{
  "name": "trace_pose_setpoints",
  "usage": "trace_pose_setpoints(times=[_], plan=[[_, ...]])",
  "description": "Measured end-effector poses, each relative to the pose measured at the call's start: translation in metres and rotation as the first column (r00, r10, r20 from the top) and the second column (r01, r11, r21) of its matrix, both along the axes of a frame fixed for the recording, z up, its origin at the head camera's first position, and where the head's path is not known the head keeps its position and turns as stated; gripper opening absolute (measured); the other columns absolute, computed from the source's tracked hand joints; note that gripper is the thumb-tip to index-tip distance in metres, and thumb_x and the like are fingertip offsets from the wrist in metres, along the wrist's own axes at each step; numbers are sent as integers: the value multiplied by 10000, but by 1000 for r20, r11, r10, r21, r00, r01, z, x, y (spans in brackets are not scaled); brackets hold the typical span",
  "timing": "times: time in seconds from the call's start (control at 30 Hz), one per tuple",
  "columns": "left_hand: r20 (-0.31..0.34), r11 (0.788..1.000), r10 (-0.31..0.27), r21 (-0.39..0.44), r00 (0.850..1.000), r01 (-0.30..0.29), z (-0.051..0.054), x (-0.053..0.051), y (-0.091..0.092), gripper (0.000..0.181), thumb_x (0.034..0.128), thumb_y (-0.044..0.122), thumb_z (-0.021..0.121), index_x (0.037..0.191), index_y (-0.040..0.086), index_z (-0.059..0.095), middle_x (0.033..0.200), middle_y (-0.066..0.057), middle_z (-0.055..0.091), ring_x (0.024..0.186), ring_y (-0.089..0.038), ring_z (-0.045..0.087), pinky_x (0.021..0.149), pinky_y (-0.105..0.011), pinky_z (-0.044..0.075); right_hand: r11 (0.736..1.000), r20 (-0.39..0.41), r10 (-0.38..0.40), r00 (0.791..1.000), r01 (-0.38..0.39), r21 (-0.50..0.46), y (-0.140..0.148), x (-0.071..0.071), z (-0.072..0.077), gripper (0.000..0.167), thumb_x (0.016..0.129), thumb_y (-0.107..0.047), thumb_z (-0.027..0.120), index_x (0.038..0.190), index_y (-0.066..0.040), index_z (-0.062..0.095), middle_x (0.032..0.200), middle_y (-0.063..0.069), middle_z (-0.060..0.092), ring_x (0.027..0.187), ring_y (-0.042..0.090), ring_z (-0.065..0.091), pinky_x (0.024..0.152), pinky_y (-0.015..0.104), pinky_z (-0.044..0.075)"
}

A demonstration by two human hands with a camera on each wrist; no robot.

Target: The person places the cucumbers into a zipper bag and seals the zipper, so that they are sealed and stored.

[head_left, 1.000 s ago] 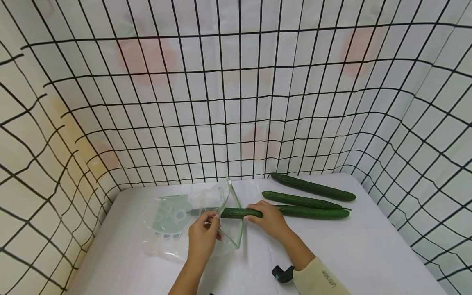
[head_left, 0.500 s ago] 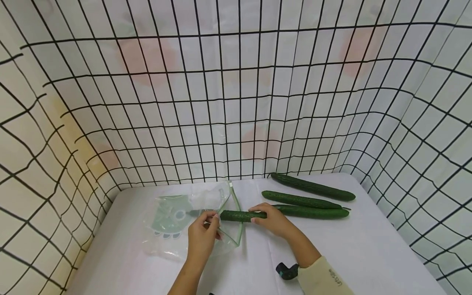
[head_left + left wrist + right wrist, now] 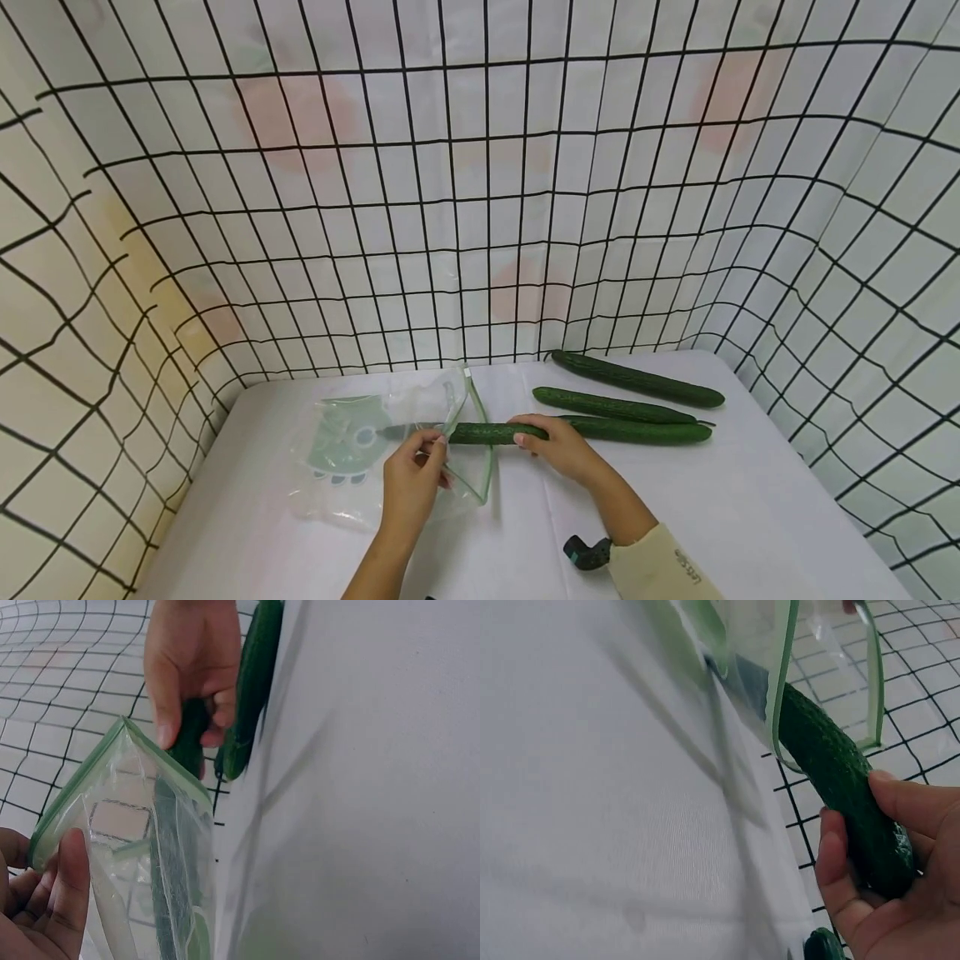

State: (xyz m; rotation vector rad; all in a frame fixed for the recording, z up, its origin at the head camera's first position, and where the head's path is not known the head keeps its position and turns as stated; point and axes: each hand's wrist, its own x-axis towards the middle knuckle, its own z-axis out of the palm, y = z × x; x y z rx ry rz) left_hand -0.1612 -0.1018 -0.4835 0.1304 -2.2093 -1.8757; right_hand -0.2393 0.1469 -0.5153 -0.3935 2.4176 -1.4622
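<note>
A clear zip bag [image 3: 345,500] with green edging and a pale green printed figure lies on the table's left, its mouth facing right and spread apart. My left hand [image 3: 411,479] pinches the near side of the bag's rim between thumb and fingers. Partly inside the bag lies a dark green cucumber [image 3: 483,433], its inner part seen through the plastic. My right hand [image 3: 555,446] grips the outer end; in the right wrist view the thumb and fingers lie on either side of that cucumber [image 3: 844,780]. The palm hides part of its tip in the head view.
Three more cucumbers lie behind and right of my right hand: a far one [image 3: 637,379], a middle one [image 3: 611,406] and a near one [image 3: 637,430]. Black wire grid [image 3: 487,200] stands around the white table [image 3: 750,517]. A black device [image 3: 587,553] is at my right sleeve.
My right hand has shifted slightly to the right, and its fingers sit nearer the cucumber's outer end. The left hand and the bag have stayed nearly still.
</note>
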Motion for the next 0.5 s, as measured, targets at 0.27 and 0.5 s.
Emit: trace_pose_setpoints(times=[0.27,0.5], plan=[[-6,1000,-2,3,1000,2,-1,1,2,109,968,97,656,1027,39,727,789,-104,625,489,-148,602,471,-299,586,990,-19,8,1000,-11,-139,-16,3,2,426,1000,-315,634,1381,-125,611,1093,178,726,996,278,696,945,439,573],[-16,1000,-8,-9,1000,8,-2,2,3,105,970,76,641,1019,34,724,770,-88,618,478,-147,594,462,-320,586,978,9,8,1000,-6,-210,-32,2,1,428,1018,-286,608,1396,-85,590,1124,176,723,1011,274,721,966,382,585]])
